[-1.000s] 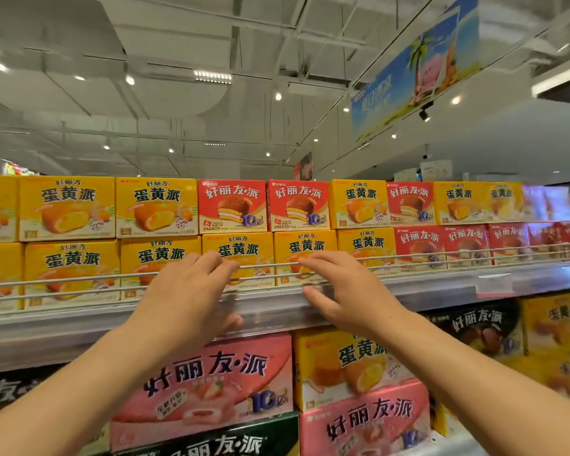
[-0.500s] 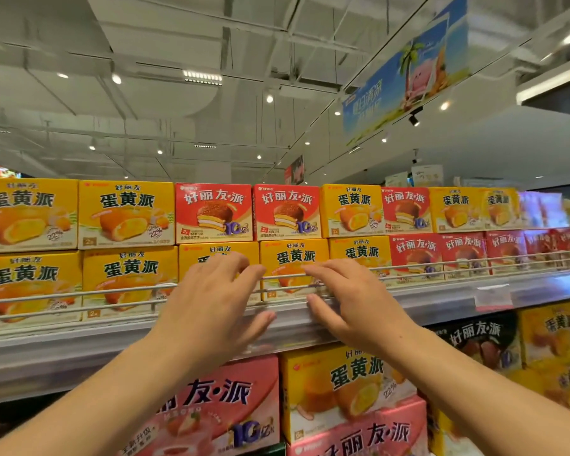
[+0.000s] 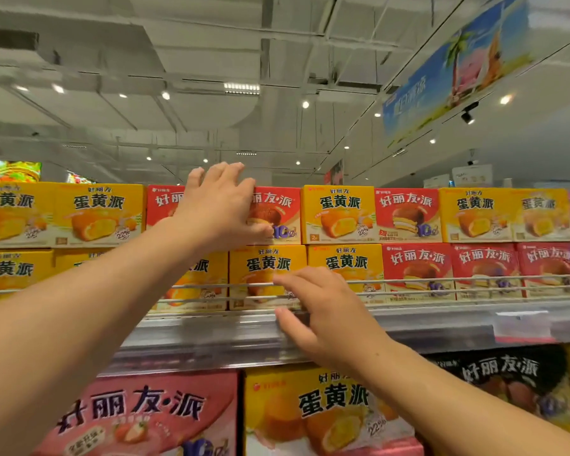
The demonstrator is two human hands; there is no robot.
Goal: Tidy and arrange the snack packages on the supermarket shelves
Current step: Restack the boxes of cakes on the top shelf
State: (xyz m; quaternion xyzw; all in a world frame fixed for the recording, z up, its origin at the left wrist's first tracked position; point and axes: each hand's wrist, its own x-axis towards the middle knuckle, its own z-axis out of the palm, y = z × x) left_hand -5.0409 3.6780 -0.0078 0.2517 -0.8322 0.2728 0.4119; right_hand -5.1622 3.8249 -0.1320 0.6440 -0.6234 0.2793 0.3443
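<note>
The top shelf carries two stacked rows of yellow and red pie boxes. My left hand (image 3: 218, 209) is raised to the upper row. Its fingers hook over the top edge where two red boxes meet, covering the seam. The thumb presses the front of the right red box (image 3: 278, 205), and the left red box (image 3: 162, 205) shows beside my wrist. My right hand (image 3: 326, 311) is lower, fingers spread against the wire rail (image 3: 441, 281) in front of a yellow box (image 3: 267, 264), with the thumb on the shelf's front edge (image 3: 211, 337). It holds nothing.
Below the shelf stand larger boxes: a pink one (image 3: 145, 413), a yellow one (image 3: 326, 409) and a black one (image 3: 507, 376). More red boxes (image 3: 484, 264) fill the lower row to the right. A blue banner (image 3: 458, 64) hangs from the ceiling.
My left hand has risen from the shelf rail to the upper row and hooked over the red boxes. My right hand stays at the rail. The view has tilted upward.
</note>
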